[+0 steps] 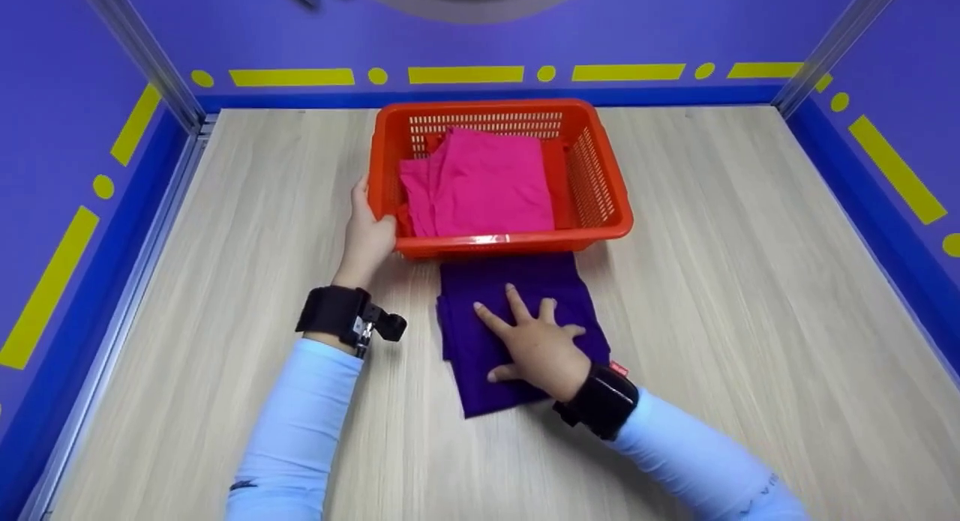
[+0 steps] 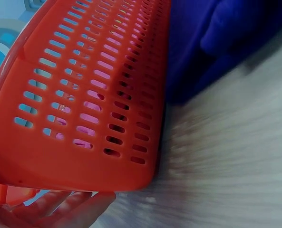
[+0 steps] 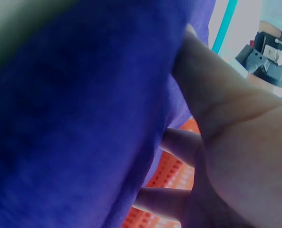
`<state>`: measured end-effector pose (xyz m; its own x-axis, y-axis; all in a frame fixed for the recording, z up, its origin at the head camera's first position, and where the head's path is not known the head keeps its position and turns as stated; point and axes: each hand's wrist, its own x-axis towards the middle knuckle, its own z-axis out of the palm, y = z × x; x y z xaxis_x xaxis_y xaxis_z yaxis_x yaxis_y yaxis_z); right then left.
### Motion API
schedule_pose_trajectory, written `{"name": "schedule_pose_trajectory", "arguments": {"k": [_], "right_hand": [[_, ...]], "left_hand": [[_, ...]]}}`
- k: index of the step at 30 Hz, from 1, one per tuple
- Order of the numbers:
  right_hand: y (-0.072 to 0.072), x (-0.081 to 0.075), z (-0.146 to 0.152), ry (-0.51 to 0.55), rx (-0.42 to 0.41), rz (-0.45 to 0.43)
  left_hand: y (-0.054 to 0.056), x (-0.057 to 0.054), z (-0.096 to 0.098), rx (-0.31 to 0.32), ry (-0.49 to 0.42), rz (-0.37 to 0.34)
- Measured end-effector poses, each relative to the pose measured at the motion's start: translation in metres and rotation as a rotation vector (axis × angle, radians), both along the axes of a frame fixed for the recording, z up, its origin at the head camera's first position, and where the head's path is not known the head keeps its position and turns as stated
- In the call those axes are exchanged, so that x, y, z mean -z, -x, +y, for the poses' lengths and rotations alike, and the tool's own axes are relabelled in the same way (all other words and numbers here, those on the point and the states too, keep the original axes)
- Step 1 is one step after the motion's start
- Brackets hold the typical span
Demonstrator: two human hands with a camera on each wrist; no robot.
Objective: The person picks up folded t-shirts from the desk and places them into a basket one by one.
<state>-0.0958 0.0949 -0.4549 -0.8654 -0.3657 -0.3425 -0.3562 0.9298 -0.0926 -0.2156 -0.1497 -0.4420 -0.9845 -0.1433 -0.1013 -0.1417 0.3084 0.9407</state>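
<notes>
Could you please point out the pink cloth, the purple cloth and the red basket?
Pink cloth (image 1: 493, 184), head view: middle of top.
Purple cloth (image 1: 477, 356), head view: left part of top.
Red basket (image 1: 544, 241), head view: near rim.

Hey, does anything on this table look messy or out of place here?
Nothing looks spilled or damaged. Just slight untidiness: the folded purple cloth under the right hand has a layer jutting out at its left edge, and the folded pink cloth in the red plastic basket has uneven layers on its left side.
</notes>
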Motion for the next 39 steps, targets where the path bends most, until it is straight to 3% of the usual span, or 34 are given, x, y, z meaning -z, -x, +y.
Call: {"name": "schedule_pose_trajectory", "arguments": {"k": [12, 21, 29, 34, 39], "right_hand": [[-0.001, 0.001, -0.036, -0.024, -0.005, 0.009], [-0.001, 0.003, -0.040, -0.028, 0.000, -0.006], [-0.001, -0.001, -0.036, -0.021, -0.065, -0.013], [0.010, -0.012, -0.019, 0.071, -0.102, -0.077], [0.031, -0.018, 0.017, 0.261, -0.189, -0.051]], "left_hand": [[-0.002, 0.000, 0.001, -0.011, -0.002, 0.007], [-0.004, 0.003, 0.000, -0.028, -0.006, 0.019], [-0.008, -0.001, -0.006, -0.004, 0.030, -0.020], [-0.021, -0.004, -0.011, 0.056, 0.046, -0.015], [-0.046, -0.003, -0.014, 0.181, 0.053, -0.033]]}}
